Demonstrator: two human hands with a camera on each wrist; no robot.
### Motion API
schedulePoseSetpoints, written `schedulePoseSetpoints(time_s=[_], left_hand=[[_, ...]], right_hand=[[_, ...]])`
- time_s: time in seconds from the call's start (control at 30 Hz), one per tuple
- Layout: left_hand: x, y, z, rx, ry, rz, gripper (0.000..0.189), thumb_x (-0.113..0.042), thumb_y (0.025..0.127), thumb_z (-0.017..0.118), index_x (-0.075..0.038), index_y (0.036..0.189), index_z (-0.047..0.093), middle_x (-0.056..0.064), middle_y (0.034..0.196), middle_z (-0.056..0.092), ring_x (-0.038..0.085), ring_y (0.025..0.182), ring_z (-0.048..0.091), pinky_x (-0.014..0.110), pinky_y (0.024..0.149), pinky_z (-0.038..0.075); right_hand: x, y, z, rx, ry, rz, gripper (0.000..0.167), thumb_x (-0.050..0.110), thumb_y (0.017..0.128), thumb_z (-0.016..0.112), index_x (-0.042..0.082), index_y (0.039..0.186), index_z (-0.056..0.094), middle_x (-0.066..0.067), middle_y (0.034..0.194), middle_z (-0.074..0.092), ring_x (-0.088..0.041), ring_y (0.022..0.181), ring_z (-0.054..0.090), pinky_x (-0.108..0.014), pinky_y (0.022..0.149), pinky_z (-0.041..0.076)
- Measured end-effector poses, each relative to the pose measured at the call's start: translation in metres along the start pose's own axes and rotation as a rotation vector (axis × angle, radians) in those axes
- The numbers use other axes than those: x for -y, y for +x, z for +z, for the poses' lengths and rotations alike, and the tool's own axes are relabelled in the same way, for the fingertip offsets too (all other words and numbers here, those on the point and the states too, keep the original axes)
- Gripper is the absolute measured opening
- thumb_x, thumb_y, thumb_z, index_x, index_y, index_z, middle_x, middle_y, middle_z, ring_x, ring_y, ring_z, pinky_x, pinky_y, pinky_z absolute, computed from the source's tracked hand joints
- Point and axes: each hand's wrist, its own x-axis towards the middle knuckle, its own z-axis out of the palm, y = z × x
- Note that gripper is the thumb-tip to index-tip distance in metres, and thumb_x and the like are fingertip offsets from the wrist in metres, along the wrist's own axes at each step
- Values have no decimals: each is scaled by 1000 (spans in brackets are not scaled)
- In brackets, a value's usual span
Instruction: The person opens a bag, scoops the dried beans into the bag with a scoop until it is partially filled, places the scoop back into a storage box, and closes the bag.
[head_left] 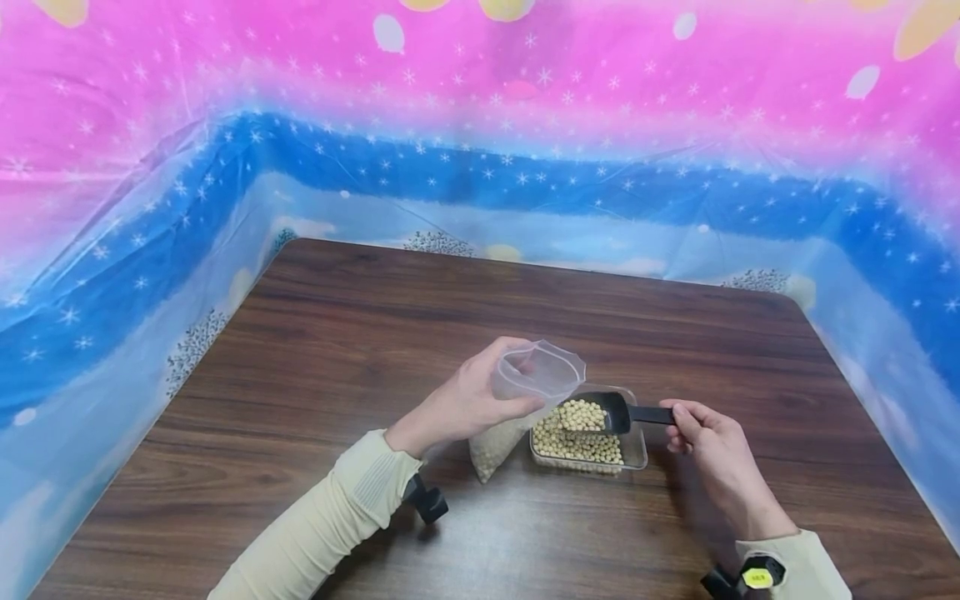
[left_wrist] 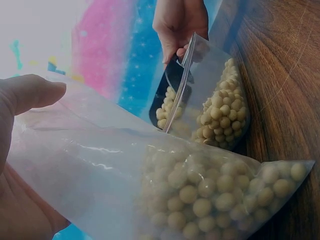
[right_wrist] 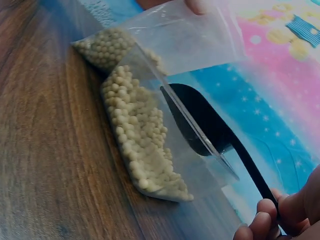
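My left hand (head_left: 468,392) grips a translucent plastic bag (head_left: 536,375) by its upper part, its mouth spread wide. Pale round beans (left_wrist: 200,200) fill the bag's lower end, which touches the table. With thumb and fingers my right hand (head_left: 716,450) pinches the handle of a black scoop (head_left: 617,413). Beans heap in the scoop, which is held over a clear plastic box (head_left: 637,454) close to the bag's mouth. More of the same beans (right_wrist: 135,135) lie in the box, piled toward the bag's side.
Under everything is a dark wood-grain table (head_left: 360,333). A pink and blue patterned cloth (head_left: 465,167) hangs around its back and sides. Black wrist mounts (head_left: 427,500) sit on the forearms, and a watch-like device (head_left: 763,572) is on the right wrist.
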Motion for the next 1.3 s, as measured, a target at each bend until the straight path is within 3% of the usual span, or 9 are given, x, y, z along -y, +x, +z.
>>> schedulePoseSetpoints(time_s=[0.1, 0.3, 0.67, 1.0, 1.3], left_hand=[[0, 0, 0, 1, -5, -2, 63, -23, 83, 78, -16, 137, 46, 4, 117, 60, 15, 101, 62, 31, 87, 53], [-1, 1, 0, 0, -4, -4, 62, -23, 84, 78, -16, 137, 46, 4, 117, 61, 15, 101, 62, 31, 88, 52], [-1, 1, 0, -5, 23, -5, 62, -22, 84, 78, -17, 136, 46, 2, 115, 61, 13, 100, 62, 31, 88, 52], [-1, 1, -1, -1, 44, 4, 62, -24, 84, 77, -16, 137, 45, 2, 115, 61, 13, 101, 61, 31, 88, 52], [-3, 0, 0, 10, 4, 0, 62, -23, 85, 77, -15, 137, 45, 2, 116, 60, 14, 101, 62, 30, 86, 53]], right_hand=[[-2, 0, -5, 1, 116, 0, 41, 26, 103, 46, -9, 124, 51, 2, 79, 53, -8, 71, 51, -23, 65, 49], [3, -1, -18, -6, 302, -25, 25, 27, 101, 50, 8, 107, 65, 3, 82, 54, -8, 73, 50, -22, 64, 48], [25, -10, -31, 21, 498, -117, 23, 25, 98, 56, 7, 106, 67, 1, 81, 56, -9, 72, 53, -22, 64, 50], [52, -19, -26, 78, 506, -273, 32, 22, 100, 52, -3, 119, 59, -2, 86, 54, -12, 78, 52, -23, 68, 50], [76, -28, -12, 66, 448, -352, 29, 19, 99, 54, 0, 119, 61, -3, 91, 56, -11, 79, 55, -20, 72, 50]])
